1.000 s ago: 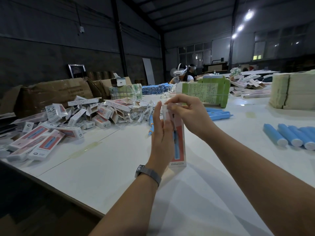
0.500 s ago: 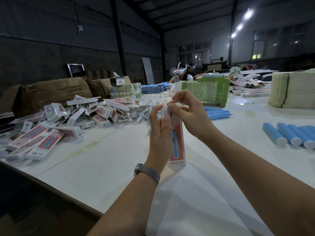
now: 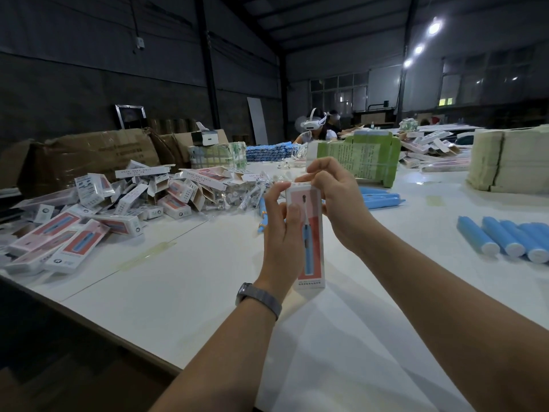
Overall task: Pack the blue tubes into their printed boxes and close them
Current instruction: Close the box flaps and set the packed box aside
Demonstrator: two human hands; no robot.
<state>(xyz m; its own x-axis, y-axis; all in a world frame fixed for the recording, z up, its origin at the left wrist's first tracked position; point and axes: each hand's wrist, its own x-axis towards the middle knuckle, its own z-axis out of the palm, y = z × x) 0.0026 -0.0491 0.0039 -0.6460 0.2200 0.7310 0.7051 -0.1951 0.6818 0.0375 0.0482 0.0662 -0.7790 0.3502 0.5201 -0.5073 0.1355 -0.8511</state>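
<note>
Lower centre: printed box [image 3: 309, 233] held upright over the white surface [image 3: 208, 292], left hand [image 3: 280, 233] gripping its side, fingers [image 3: 294, 215] curled round it. Just above: right hand [image 3: 335, 197] pinching the top flap. Likely slip: flap buckling if forced askew, or box sliding down through a loose grip. Far right: loose blue tubes [image 3: 505, 239] lying unpacked, apt to roll. Far left: pile of boxes [image 3: 89, 215].

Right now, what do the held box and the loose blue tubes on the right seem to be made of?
The held box looks like thin printed paperboard with a slight gloss: sharp folded edges, printed face. The blue tubes look like smooth matte plastic with white end caps, though the dim light leaves that open.
</note>
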